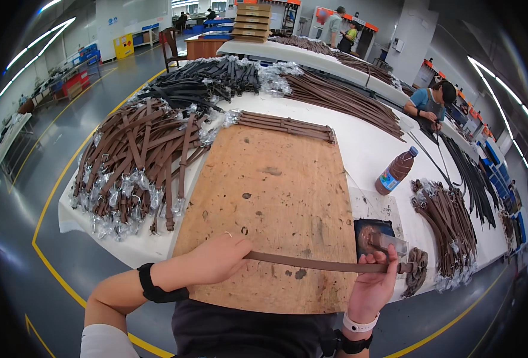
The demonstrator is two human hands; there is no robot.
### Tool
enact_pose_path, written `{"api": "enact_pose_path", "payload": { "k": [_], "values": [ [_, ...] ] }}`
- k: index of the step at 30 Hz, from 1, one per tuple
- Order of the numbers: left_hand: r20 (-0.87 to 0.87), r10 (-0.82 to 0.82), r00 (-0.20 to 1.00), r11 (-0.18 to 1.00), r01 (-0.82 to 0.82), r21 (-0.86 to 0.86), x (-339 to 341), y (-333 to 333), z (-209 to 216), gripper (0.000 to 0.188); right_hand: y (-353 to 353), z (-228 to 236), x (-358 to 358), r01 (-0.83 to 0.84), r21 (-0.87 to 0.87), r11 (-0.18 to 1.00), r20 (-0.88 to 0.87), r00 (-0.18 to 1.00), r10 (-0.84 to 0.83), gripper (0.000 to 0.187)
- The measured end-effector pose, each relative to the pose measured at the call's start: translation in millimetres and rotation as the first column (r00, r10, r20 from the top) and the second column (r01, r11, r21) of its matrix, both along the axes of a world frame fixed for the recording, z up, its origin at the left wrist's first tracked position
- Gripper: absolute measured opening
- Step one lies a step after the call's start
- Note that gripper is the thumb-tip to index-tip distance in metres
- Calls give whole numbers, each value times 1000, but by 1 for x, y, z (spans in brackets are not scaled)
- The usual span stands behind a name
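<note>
A narrow brown leather strap [303, 261] stretches sideways above the near part of a stained wooden board [264, 197]. My left hand [225, 256] is closed on its left end, the fingertips partly hidden behind the hand. Near the other end, my right hand [372, 283] grips the strap between thumb and curled fingers. Just beyond the right fingers is a small clear plastic piece [395, 244]; whether they touch it I cannot tell. It overlaps a dark shallow tray [384, 227] with brown stains inside. A crumpled brown cloth-like bundle [417, 271] lies beside the strap's right end.
Several finished-looking brown straps [285, 124] lie along the board's far edge. Heaped brown straps [139, 149] with plastic-wrapped buckles are at left, black straps [210, 80] behind. A bottle of brown liquid [396, 171] and another strap bundle [446, 224] stand right. A co-worker [431, 104] works beyond.
</note>
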State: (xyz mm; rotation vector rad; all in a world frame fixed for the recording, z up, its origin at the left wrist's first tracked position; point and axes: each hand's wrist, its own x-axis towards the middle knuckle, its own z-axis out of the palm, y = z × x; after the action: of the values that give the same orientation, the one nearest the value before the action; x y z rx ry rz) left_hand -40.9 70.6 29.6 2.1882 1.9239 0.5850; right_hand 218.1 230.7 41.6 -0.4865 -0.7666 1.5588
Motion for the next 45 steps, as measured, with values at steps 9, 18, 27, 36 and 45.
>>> {"api": "enact_pose_path", "payload": {
  "k": [9,18,27,36,45],
  "values": [
    [186,75,980,997,-80,20,5,-9,7,29,7,4,16,74,-4,997,-80,994,-74,37],
    [-2,-60,998,979,60,195,12,-15,35,24,14,19,24,110,-62,992,67,992,-106,43],
    [-451,-207,868,878,368,305,49,14,55,28,-22,31,-17,-793,245,558,964,139,-225,22],
    [-538,-313,783,868,466,173,57,15,39,20,-21,27,-16,-911,213,354,935,85,-343,24],
    [-551,-322,770,865,476,160,56,18,38,18,-17,29,-22,-930,160,332,947,49,-319,21]
  ]
}}
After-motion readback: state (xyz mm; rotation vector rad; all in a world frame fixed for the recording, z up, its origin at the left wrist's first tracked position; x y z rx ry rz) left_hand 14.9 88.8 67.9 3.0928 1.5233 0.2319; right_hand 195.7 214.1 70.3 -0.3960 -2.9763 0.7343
